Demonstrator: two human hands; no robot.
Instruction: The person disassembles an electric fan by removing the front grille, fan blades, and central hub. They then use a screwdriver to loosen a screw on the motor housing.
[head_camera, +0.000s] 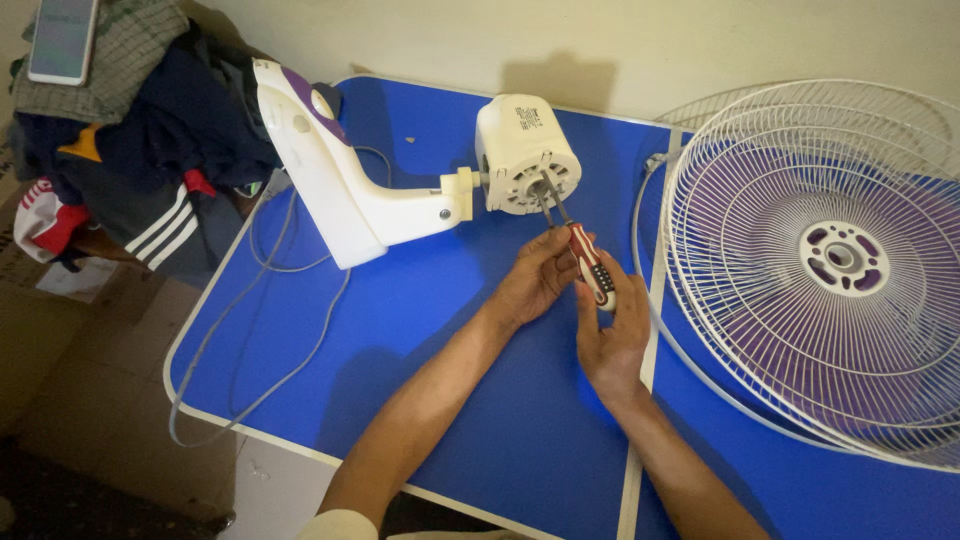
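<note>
here, the right hand grips a red-handled screwdriver, its tip at the white plastic fan motor housing. the left hand pinches its shaft on the blue folding table.

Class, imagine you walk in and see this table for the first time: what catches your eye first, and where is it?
At the centre, both hands, the left hand and the right hand, grip a red-handled screwdriver whose tip meets the white fan motor housing lying on the blue table. To the right lie large white wire fan grilles; a heap of clothes sits at the upper left.
</note>
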